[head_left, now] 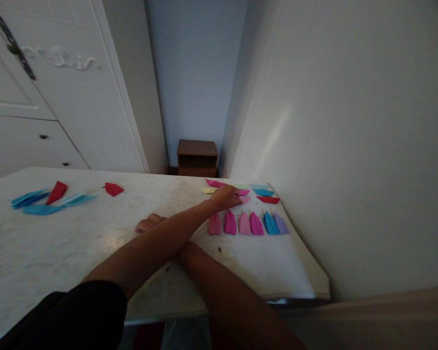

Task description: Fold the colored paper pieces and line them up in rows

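Note:
My left hand (226, 196) reaches across to the right side of the marble-look table, its fingers curled closed over a cluster of folded paper pieces. A light pink folded paper (245, 200) peeks out beside its fingertips; whether they grip it is hidden. Crossed beneath the left forearm, my right hand (149, 223) rests near the table's middle with fingers curled, partly covered, and its contents do not show. Around the left hand lie a magenta folded paper (214, 183), a yellow one (207, 190), a blue one (263, 192) and a boat-shaped red one (268, 200).
Below stands a row of pointed folded papers, several pink (244, 224), one blue (270, 223), one lilac (281, 224). At left lie blue folded papers (44, 209) and red ones (113, 188). A wall (332, 146) borders the right edge; a white cabinet (69, 112) stands behind.

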Action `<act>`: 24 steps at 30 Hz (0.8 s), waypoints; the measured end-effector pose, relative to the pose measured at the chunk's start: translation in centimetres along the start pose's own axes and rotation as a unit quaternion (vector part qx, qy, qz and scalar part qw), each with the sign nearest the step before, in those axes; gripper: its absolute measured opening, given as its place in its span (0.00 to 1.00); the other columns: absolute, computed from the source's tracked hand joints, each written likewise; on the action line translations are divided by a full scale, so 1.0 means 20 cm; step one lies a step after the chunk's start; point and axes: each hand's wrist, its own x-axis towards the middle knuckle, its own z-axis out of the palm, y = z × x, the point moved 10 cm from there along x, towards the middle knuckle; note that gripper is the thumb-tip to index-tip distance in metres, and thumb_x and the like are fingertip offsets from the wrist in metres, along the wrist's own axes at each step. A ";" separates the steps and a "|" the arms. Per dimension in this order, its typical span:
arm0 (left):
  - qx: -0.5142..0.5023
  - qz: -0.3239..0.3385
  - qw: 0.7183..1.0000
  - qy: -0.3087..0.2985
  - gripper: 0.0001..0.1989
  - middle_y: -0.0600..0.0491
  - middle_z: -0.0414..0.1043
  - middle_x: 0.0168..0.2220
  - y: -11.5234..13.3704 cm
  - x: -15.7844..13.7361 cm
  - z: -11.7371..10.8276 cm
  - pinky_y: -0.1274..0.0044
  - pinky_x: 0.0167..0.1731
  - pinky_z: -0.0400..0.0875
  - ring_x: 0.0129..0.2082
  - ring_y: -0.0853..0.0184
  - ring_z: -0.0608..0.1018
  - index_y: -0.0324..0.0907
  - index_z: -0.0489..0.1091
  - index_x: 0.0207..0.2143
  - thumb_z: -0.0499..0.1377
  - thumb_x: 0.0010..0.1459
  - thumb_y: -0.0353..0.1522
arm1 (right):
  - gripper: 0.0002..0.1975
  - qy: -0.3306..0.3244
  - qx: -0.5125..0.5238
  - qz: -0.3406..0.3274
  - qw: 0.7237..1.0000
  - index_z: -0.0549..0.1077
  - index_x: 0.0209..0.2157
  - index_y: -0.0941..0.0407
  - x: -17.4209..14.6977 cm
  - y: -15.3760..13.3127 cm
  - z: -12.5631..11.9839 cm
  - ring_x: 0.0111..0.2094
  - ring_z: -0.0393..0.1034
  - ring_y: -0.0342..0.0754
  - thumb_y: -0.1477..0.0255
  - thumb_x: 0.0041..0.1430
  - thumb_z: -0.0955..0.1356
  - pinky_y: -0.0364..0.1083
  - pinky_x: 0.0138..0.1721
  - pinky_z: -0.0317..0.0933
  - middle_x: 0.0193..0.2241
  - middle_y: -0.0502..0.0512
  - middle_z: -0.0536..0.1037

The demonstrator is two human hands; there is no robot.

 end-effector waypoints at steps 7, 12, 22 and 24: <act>0.009 0.001 1.000 0.005 0.12 0.46 0.78 0.30 0.02 0.00 -0.02 0.75 0.32 0.66 0.33 0.59 0.77 0.38 0.78 0.31 0.58 0.53 0.37 | 0.06 -0.011 -0.046 0.008 0.999 0.68 0.39 0.54 -0.01 -0.02 -0.02 0.30 0.61 0.43 0.67 0.62 0.65 0.42 0.28 0.55 0.37 0.50 0.68; 0.009 0.002 1.000 0.018 0.11 0.46 0.77 0.32 0.03 -0.01 -0.03 0.75 0.32 0.66 0.33 0.60 0.77 0.38 0.76 0.34 0.58 0.53 0.36 | 0.08 0.003 -0.055 -0.008 0.998 0.67 0.42 0.53 -0.02 0.00 0.00 0.30 0.62 0.43 0.65 0.64 0.63 0.42 0.29 0.55 0.38 0.49 0.68; 0.022 -0.007 0.999 0.035 0.12 0.46 0.77 0.36 0.02 0.00 -0.01 0.72 0.34 0.69 0.37 0.57 0.78 0.40 0.75 0.36 0.58 0.53 0.37 | 0.11 0.008 -0.038 -0.010 0.999 0.69 0.44 0.54 0.00 0.03 0.03 0.31 0.64 0.44 0.65 0.67 0.61 0.43 0.30 0.57 0.39 0.50 0.68; 0.024 -0.012 0.999 0.039 0.12 0.46 0.77 0.36 0.02 0.00 -0.01 0.71 0.35 0.70 0.37 0.57 0.78 0.39 0.75 0.36 0.58 0.53 0.36 | 0.11 0.003 -0.041 -0.006 0.999 0.69 0.44 0.54 0.00 0.03 0.03 0.31 0.63 0.44 0.66 0.67 0.60 0.43 0.30 0.57 0.38 0.50 0.68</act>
